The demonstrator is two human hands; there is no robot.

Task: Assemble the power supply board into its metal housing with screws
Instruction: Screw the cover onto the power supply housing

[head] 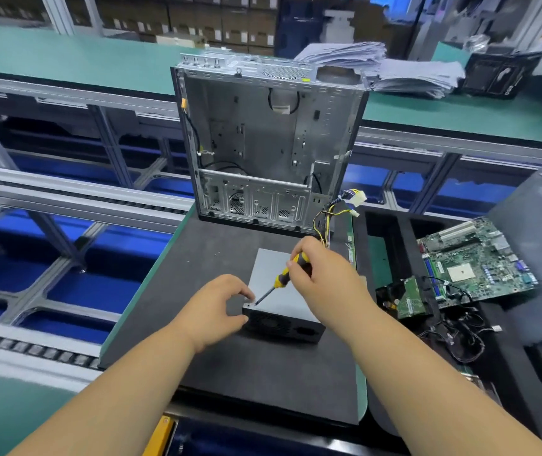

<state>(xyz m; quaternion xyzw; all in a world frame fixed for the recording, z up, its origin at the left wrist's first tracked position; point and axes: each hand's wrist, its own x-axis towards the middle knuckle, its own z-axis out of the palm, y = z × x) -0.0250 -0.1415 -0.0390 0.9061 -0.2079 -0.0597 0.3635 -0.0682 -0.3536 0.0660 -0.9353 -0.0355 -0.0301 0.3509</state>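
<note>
The power supply housing [281, 301], a grey metal box with a black vented front, lies on the dark foam mat [230, 363]. Its yellow and black cable bundle [328, 218] runs off the far end to white plugs. My right hand [325, 284] grips a yellow-and-black screwdriver [282, 274], whose tip rests on the near left top corner of the box. My left hand [217, 307] holds that same corner, thumb on the front edge and fingertips beside the tip. Whether a screw sits under the tip is too small to tell.
An open, empty computer case [269, 143] stands on the far edge of the mat. To the right, a black tray holds a green motherboard [473, 261], a smaller board [407, 301] and loose black cables [457, 337]. Paper stacks [394, 67] lie on the far green bench. Conveyor rails run at the left.
</note>
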